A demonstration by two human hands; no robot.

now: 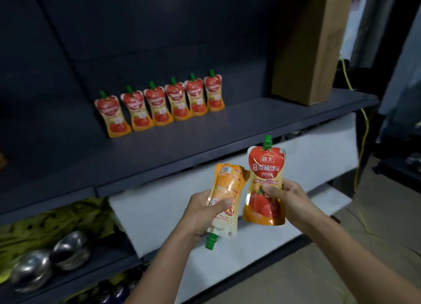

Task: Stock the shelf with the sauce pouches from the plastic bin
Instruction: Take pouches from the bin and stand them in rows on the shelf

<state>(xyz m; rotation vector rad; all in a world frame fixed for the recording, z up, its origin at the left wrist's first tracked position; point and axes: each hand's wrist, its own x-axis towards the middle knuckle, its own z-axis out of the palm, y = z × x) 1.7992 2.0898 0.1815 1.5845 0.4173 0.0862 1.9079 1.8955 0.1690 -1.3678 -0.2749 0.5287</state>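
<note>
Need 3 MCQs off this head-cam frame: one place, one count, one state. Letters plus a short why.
1. Where does the cardboard box stand?
A) on the shelf, right of the pouch row
B) on the floor
C) left of the pouch row

2. How many pouches stand in that row?
A) four
B) six
C) eight

3. How does the left hand hold the left pouch?
A) green cap up
B) green cap down
C) lying flat on the shelf

Answers:
1 A: the box sits at the shelf's right end, past the last pouch.
2 B: six green caps show side by side.
3 B: its cap points down below the palm, while the right hand grips the right pouch cap up.
</note>
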